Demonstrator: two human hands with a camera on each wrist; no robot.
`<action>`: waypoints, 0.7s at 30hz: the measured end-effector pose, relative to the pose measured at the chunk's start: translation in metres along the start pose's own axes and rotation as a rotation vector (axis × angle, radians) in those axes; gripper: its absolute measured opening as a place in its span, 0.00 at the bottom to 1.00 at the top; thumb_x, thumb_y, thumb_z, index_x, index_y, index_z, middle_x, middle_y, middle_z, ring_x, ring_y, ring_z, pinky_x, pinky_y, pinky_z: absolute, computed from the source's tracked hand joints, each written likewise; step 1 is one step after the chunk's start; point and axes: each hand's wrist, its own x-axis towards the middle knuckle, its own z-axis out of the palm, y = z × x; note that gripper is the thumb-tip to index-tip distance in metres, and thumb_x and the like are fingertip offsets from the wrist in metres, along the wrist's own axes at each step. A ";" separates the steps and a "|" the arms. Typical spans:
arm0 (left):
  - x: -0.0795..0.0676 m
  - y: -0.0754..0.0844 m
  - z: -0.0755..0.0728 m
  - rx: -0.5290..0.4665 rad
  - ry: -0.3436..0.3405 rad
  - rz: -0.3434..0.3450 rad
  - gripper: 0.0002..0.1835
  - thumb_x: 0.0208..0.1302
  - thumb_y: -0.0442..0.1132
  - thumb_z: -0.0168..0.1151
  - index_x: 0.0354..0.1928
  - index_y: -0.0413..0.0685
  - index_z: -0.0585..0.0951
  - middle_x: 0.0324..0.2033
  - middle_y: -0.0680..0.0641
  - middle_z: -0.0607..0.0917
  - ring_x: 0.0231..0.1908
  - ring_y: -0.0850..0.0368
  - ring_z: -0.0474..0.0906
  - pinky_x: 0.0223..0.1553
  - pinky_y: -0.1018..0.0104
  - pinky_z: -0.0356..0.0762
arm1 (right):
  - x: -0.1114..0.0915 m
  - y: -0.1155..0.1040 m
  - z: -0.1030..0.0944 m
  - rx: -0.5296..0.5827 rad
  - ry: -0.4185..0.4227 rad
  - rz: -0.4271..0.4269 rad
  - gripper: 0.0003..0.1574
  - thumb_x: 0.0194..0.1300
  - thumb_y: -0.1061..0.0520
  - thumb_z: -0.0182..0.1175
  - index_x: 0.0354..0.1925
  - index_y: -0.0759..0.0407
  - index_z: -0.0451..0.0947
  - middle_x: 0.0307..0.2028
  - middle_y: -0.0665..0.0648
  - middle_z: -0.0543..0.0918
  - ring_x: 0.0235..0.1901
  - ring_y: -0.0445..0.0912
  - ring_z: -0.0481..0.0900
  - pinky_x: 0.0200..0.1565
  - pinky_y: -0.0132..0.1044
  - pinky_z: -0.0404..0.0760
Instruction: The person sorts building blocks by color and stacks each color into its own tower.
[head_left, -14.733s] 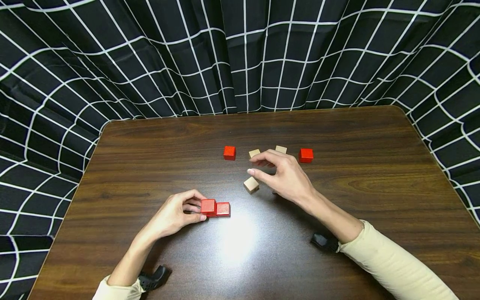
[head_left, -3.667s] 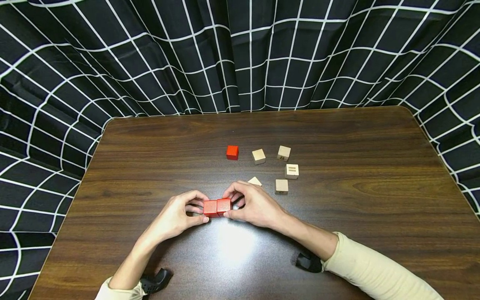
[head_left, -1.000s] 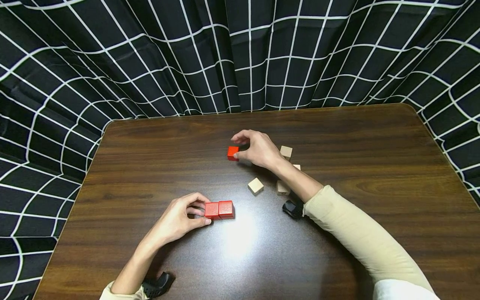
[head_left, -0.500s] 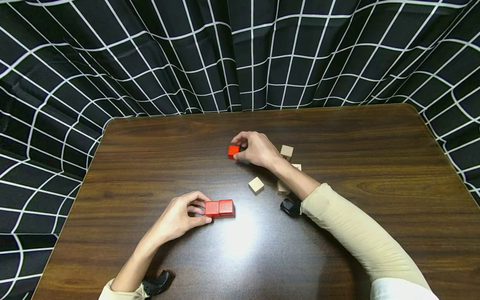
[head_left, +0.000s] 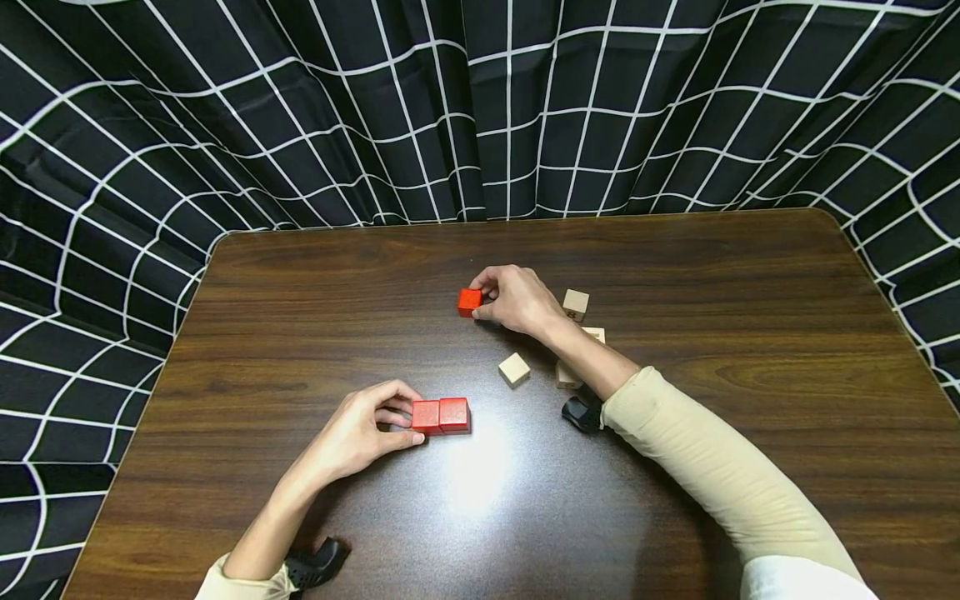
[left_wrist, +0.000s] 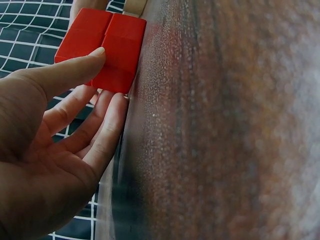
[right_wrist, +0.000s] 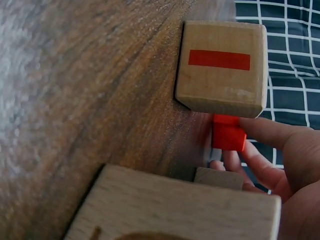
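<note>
Red wooden cubes stand in a small two-layer block [head_left: 441, 416] on the table, side by side in the head view. My left hand [head_left: 367, 427] grips the block's left end, thumb along the near side and fingers on the far side. In the left wrist view a seam runs between the layers of the red block [left_wrist: 102, 42], with the thumb lying across it. Farther back, my right hand [head_left: 519, 300] pinches a single red cube [head_left: 469, 302] from its right side. The right wrist view shows this red cube [right_wrist: 228, 132] between thumb and fingers, partly covered by a nearer wooden cube.
Plain wooden cubes lie around the right forearm: one [head_left: 513, 370] in front of the hand, others [head_left: 576, 304] [head_left: 567, 375] beside or partly under the arm. A wooden cube with a red bar [right_wrist: 222, 70] fills the right wrist foreground. Gridded dark curtains [head_left: 570, 108] border the table.
Earlier, the right hand set a red cube on the block's right side, levelling its top. It then moved to the far red cube, its fingers closing around it. The left hand stays put.
</note>
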 end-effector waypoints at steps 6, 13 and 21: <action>-0.001 0.000 0.000 -0.003 0.004 0.016 0.19 0.50 0.30 0.77 0.45 0.46 0.82 0.41 0.46 0.85 0.39 0.57 0.85 0.44 0.66 0.84 | 0.000 0.000 0.000 -0.006 0.023 -0.007 0.18 0.54 0.57 0.74 0.45 0.55 0.85 0.37 0.52 0.86 0.38 0.44 0.81 0.43 0.37 0.79; -0.001 -0.001 -0.001 -0.003 0.002 0.029 0.19 0.51 0.31 0.77 0.45 0.47 0.82 0.41 0.46 0.85 0.39 0.57 0.85 0.44 0.66 0.84 | -0.001 0.000 -0.002 0.051 0.032 -0.023 0.19 0.54 0.58 0.75 0.46 0.55 0.84 0.38 0.52 0.86 0.40 0.44 0.82 0.45 0.37 0.79; -0.001 -0.001 -0.001 -0.006 -0.002 0.042 0.18 0.51 0.31 0.77 0.45 0.46 0.82 0.41 0.46 0.85 0.38 0.57 0.85 0.44 0.66 0.84 | -0.005 0.001 -0.008 0.101 0.071 -0.047 0.22 0.53 0.59 0.75 0.48 0.56 0.83 0.39 0.54 0.87 0.42 0.47 0.84 0.45 0.39 0.80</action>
